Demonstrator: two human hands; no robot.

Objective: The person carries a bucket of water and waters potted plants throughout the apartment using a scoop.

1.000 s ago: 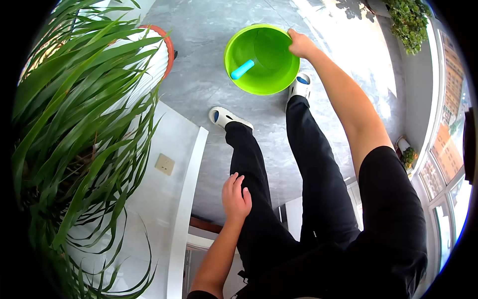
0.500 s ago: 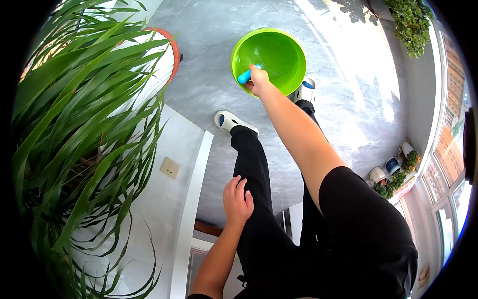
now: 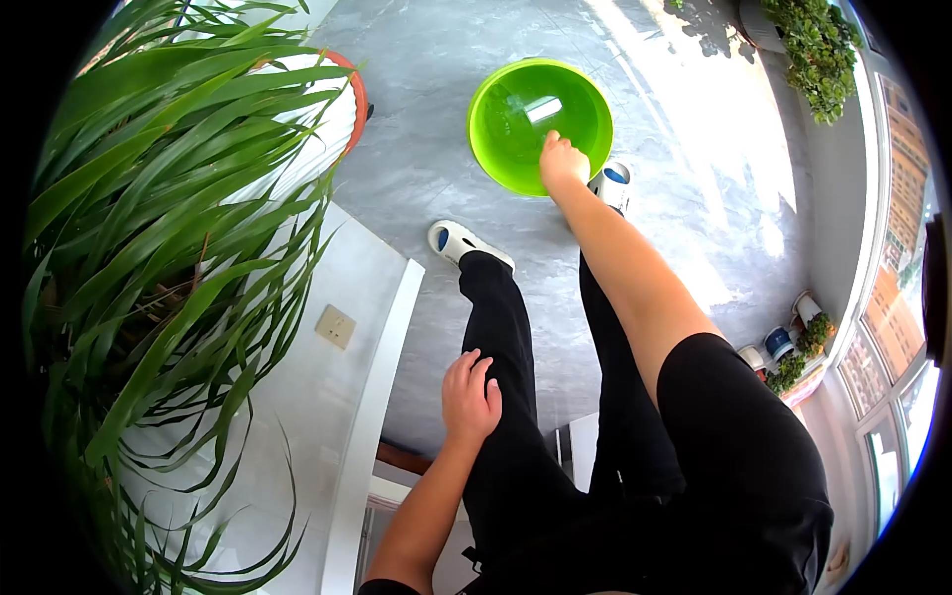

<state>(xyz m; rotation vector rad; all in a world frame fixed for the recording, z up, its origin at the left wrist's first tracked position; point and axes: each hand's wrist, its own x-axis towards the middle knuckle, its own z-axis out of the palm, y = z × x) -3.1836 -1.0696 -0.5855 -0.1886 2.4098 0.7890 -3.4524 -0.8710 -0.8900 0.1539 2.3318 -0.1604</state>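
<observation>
A bright green basin (image 3: 488, 149) stands on the grey floor, with a shiny reflection inside that looks like liquid. Over its near right rim is my right hand (image 3: 563, 163), closed in a fist-like grip; what it holds, if anything, is hidden by the hand. The blue-handled thing from the earlier frame does not show now. My left hand (image 3: 471, 399) rests open on my left leg (image 3: 501, 342), fingers stretched out and holding nothing.
A large long-leaved plant (image 3: 169, 248) fills the left, near a white pot with a red rim (image 3: 357, 99). White clogs (image 3: 468, 241) are on my feet. A low white wall (image 3: 372, 397) carries a socket (image 3: 335, 326). Small potted plants (image 3: 788, 372) line the window side.
My right hand has shifted slightly right and turned over; the blue handle it held is out of sight. The view has shifted a little. My left hand stays on the leg.
</observation>
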